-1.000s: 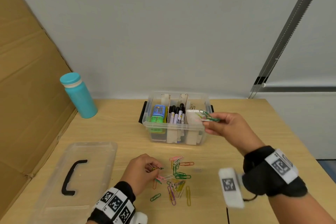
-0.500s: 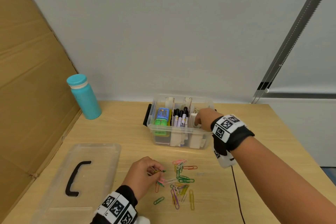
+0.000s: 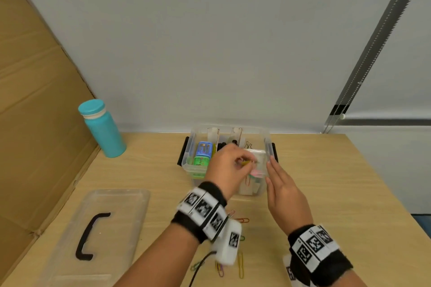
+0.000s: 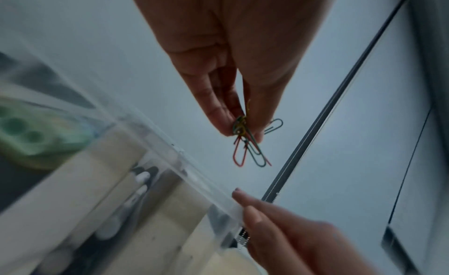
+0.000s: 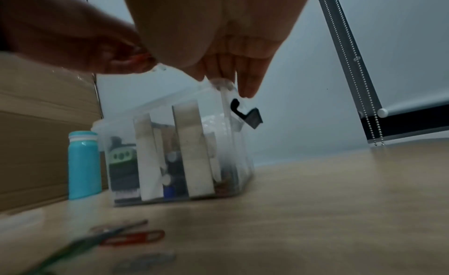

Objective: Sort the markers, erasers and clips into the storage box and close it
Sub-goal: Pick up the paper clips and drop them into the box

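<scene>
The clear storage box (image 3: 191, 147) stands open at the back of the table, split by dividers. Blue and green erasers (image 3: 202, 155) fill its left compartment; my left hand hides most of the markers. My left hand (image 3: 247, 162) hovers over the right compartment and pinches a bunch of coloured paper clips (image 4: 249, 152) between thumb and fingers (image 4: 218, 114). My right hand (image 3: 271, 168) is flat, its straight fingertips (image 4: 245, 208) touching the box's right front rim (image 5: 218, 85). Several loose clips (image 3: 241, 263) lie on the table near me.
The clear lid (image 3: 121, 202) with a black handle lies flat at the front left. A teal bottle (image 3: 102, 128) stands at the back left beside a cardboard wall (image 3: 35, 100). The box's black latch (image 5: 248, 114) sticks out on its right side.
My left hand lifted from the clip pile and carried its clips up over the box. My right hand came out of the right compartment, empty, and moved to the box's right front corner.
</scene>
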Demonstrator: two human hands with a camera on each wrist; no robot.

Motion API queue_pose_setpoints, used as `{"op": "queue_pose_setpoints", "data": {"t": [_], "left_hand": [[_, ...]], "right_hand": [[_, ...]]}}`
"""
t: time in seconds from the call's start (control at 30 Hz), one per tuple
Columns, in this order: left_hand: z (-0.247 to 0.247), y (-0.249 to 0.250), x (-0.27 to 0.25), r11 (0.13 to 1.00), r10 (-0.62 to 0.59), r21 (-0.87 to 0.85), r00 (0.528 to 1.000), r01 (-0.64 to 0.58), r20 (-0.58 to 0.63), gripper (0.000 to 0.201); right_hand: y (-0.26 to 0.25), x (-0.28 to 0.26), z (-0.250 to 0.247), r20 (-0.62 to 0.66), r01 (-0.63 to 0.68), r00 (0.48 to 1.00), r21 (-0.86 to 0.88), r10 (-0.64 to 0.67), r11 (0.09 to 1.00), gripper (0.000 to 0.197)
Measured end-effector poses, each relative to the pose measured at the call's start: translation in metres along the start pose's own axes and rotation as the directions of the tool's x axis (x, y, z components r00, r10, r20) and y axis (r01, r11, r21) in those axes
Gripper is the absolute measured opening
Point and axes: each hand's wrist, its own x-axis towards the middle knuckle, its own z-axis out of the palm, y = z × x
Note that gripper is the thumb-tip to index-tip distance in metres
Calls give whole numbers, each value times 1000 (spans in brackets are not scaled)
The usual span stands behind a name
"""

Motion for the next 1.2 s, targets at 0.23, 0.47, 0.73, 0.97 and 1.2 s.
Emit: {"op": "queue_pose_setpoints", "data": {"t": [0.23,0.47,0.73,0.97,1.2], "left_hand": [[47,-21,69,851,-103,512,917,-120,385,27],[25,-11,59,913,-24,372,888,-168,459,34],[-31,-41,-45,949,35,292,957,-123,289,25],[-17,-94,-129,816,-483,547,740,186,469,105],[29,-81,-143,803,-452,569,804,178,387,107]], "right_hand": [[3,-2,7,-44,33,999,23,-32,999,50],[5,-2,6,-32,33,999,19,-32,999,51],[-8,-27,-2,-101,24,995,80,-16,997,45],[-30,-41,30,666,202,712,107,-221,974,103],[-28,-49,33,805,327,560,3,-196,945,123]]}}
